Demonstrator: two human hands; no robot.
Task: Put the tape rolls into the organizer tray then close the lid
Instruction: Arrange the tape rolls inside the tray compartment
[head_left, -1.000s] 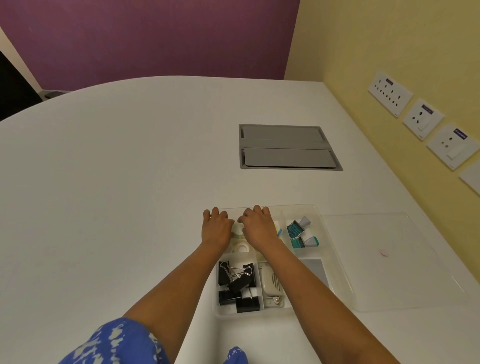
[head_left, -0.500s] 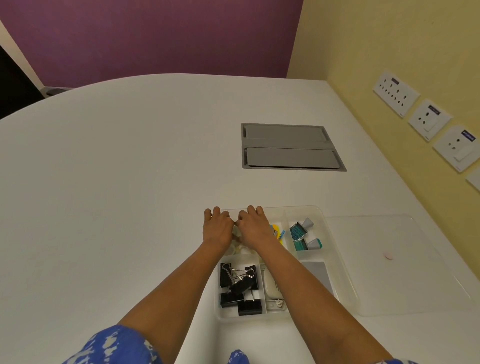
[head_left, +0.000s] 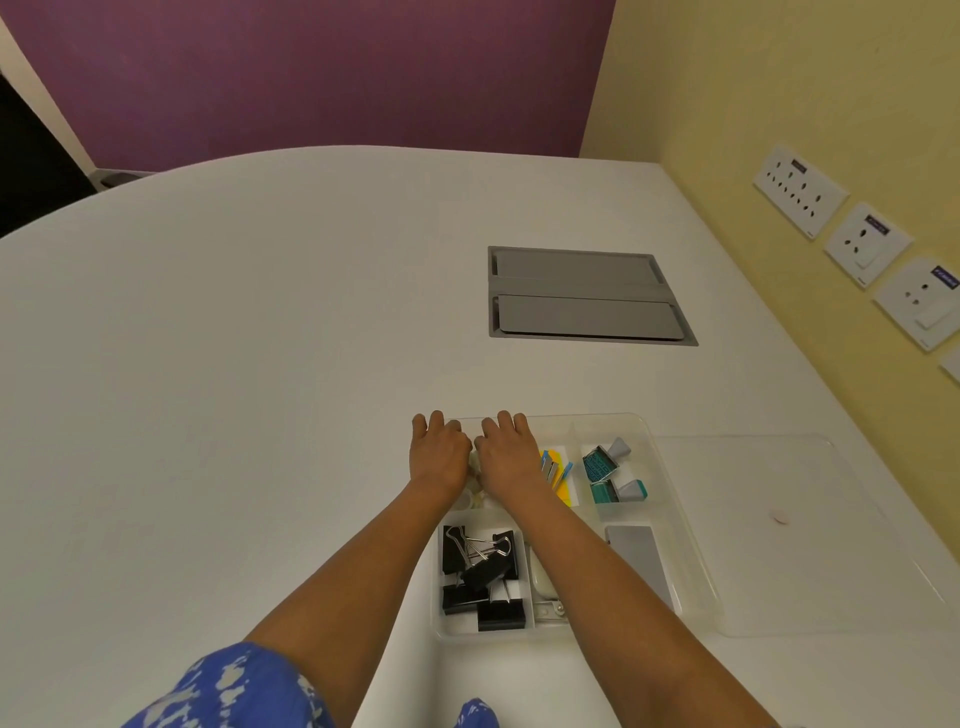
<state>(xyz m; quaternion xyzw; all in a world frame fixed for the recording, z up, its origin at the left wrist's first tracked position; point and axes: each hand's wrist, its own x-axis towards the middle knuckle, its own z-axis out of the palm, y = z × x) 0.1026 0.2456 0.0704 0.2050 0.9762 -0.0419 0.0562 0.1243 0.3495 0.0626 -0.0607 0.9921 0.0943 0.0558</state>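
Observation:
A clear plastic organizer tray (head_left: 691, 566) lies on the white table, its clear lid (head_left: 789, 545) flat on the table to its right. My left hand (head_left: 439, 454) and my right hand (head_left: 506, 452) rest side by side, palms down, over the tray's far left compartment. Between and under them show bits of pale clear tape rolls (head_left: 470, 496). The hands hide most of the rolls, and whether the fingers grip any roll cannot be seen.
Other compartments hold black binder clips (head_left: 480, 571), coloured sticky flags (head_left: 556, 467), teal stamps (head_left: 608, 475) and a grey card (head_left: 641, 561). A grey cable hatch (head_left: 582, 296) is set in the table beyond. A yellow wall with sockets (head_left: 867, 239) runs along the right.
Both hands have drawn closer together over the far left compartment, and the tape rolls seen between them earlier are now mostly covered. The view shifted slightly.

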